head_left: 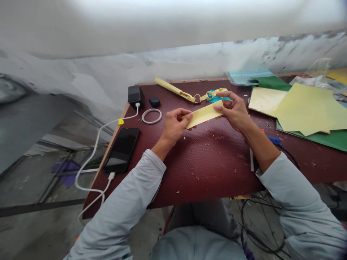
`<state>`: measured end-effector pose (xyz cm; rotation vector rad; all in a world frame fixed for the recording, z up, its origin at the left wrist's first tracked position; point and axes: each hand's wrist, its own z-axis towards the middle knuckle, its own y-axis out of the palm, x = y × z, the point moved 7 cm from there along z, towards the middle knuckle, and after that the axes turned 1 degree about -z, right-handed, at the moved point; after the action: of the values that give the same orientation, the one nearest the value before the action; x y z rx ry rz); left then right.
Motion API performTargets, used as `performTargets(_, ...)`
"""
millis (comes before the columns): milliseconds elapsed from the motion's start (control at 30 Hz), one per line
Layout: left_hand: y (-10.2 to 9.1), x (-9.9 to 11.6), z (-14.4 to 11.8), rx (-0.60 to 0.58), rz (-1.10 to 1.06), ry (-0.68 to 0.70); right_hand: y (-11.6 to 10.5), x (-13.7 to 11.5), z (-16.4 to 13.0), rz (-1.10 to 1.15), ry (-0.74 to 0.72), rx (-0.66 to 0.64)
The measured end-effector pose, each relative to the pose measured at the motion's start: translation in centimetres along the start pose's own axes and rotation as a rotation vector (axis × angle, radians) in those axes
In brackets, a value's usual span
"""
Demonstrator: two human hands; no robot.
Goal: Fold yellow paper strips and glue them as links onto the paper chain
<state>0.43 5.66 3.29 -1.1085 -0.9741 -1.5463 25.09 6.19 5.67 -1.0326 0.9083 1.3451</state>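
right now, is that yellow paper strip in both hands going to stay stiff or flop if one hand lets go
The long yellow paper strip would probably droop: it looks thin and spans only between the left hand and right hand. It seems very light, likely to slide on the dark red table. Probably creases easily.

A dark red textured table (206,169) carried a black smartphone (121,150) plugged into a white cable (93,153), near a black charger block (135,95), a coiled white cord (151,116) and a small black case (154,101). A yellow paper chain (189,94) lay beyond, and yellow and green paper sheets (303,112) were stacked at the right.
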Motion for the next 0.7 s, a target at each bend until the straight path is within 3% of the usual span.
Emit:
performTargets(333,1.01,0.29,-0.59,-0.076,-0.052,-0.071,-0.01,-0.8,-0.3,0.031,0.011,0.04)
performTargets(700,0.99,-0.19,-0.58,-0.052,-0.075,-0.088,0.08,-0.71,-0.21,0.04,0.046,0.042)
